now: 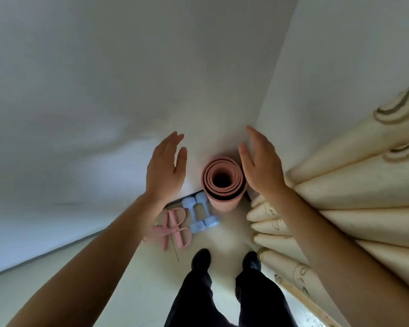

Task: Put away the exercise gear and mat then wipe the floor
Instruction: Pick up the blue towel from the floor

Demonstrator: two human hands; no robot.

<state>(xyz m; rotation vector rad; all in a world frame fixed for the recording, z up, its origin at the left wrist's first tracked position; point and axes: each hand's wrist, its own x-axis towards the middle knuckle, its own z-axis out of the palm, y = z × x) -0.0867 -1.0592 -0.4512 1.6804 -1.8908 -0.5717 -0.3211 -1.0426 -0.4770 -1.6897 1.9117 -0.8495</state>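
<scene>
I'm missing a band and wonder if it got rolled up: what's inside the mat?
The upright mat shows only its own coiled layers around a hollow core. Nothing shows in the core, but it darkens lower down, so its bottom cannot be seen.

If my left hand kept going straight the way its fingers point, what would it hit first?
Probably the white wall: the left hand is open beside the rolled mat, fingers aimed past it, not at it. Depth is hard to judge here.
</scene>
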